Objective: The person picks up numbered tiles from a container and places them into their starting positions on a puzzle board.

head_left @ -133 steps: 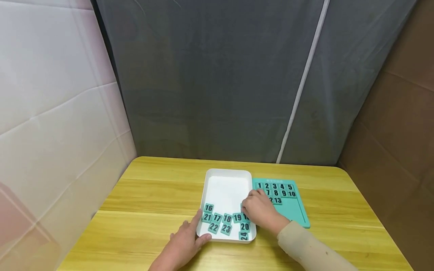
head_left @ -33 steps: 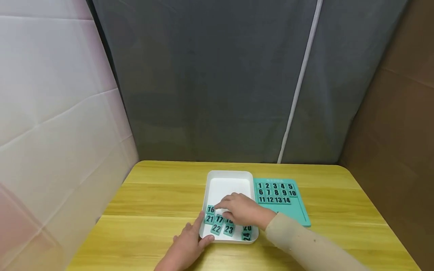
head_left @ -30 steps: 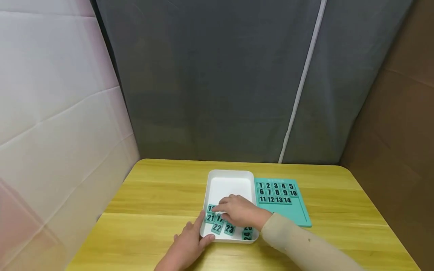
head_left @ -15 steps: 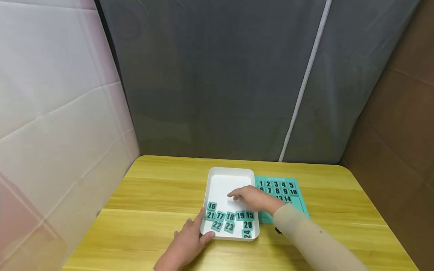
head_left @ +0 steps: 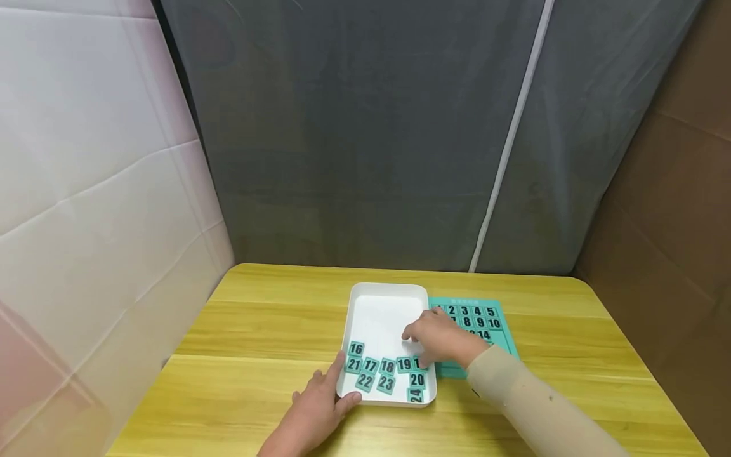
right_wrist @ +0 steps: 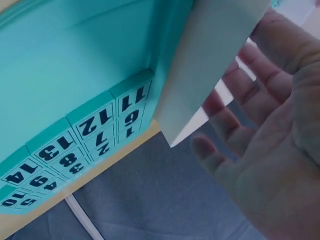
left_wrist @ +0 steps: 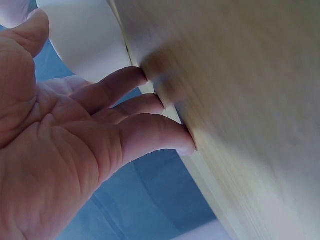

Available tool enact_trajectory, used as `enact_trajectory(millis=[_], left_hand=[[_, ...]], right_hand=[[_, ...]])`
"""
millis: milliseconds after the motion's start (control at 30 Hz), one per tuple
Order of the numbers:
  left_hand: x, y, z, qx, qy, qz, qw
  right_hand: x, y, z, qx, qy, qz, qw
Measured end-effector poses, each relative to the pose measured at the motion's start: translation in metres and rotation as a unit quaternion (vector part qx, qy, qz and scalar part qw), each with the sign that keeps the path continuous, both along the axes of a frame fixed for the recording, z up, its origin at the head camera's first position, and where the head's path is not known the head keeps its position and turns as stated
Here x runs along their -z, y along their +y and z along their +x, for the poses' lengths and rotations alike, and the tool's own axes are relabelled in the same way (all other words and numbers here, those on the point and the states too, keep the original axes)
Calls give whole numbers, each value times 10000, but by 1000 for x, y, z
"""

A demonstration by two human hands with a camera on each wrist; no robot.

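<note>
A white tray point(head_left: 385, 317) holds loose teal number tiles, with 16 point(head_left: 356, 348) and 21 at its left and 19, 20 and 24 at its right. My left hand point(head_left: 314, 406) has its index finger along the tray's left side and its thumb at the near left corner. In the left wrist view its other fingertips point(left_wrist: 187, 142) rest on the wooden table. Above the tray's right side is my right hand point(head_left: 440, 335), fingers loosely bent, thumb overlapping tile 15 point(head_left: 417, 362). The right wrist view shows the teal board point(right_wrist: 90, 45) with tiles 1 to 14 in rows.
The board lies against the tray's right side, partly hidden by my right hand and sleeve point(head_left: 514, 387). Both are on a yellow wooden table point(head_left: 274, 330). A dark grey curtain point(head_left: 354, 139) hangs behind it, with a white cloth and a brown one at the sides.
Tile 14 has joined the board's third row since the earliest frame. My right hand has swung from the tray's left tiles rightward to tile 15. The left hand stays at the tray.
</note>
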State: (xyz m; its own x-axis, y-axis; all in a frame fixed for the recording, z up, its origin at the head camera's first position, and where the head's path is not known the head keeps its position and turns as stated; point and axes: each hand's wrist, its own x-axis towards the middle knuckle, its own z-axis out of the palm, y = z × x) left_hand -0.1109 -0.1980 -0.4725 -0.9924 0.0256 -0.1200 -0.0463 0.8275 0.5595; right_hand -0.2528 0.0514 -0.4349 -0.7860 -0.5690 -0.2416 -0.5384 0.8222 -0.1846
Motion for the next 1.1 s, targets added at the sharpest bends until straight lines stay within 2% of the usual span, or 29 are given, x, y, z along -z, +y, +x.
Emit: enact_trajectory(millis=[100, 167, 300, 400, 533, 767, 1000, 1100], left_hand=[[-1, -1, 0, -21, -8, -31, 10000], [0, -1, 0, -11, -5, -68, 10000], [1, 0, -1, -10, -30, -58, 10000], [4, 1, 0, -8, -73, -8, 10000], [5, 3, 1, 12, -66, -6, 10000], [0, 0, -2, 46, 41, -157, 9999], [1, 1, -3, 7, -71, -139, 9999], [2, 1, -3, -41, -158, -92, 9998]], right_hand=[[2, -4, 1, -70, 495, 384, 9980], [4, -6, 1, -24, 712, 459, 9964], [14, -9, -4, -52, 1295, 341, 9910], [25, -7, -6, -128, 1527, 89, 9882], [34, 2, -4, -223, 1381, -302, 9897], [21, 13, 3, -402, 862, -354, 9948], [28, 9, 0, -442, 1069, -407, 9925], [31, 9, -2, -634, 1246, -469, 9891]])
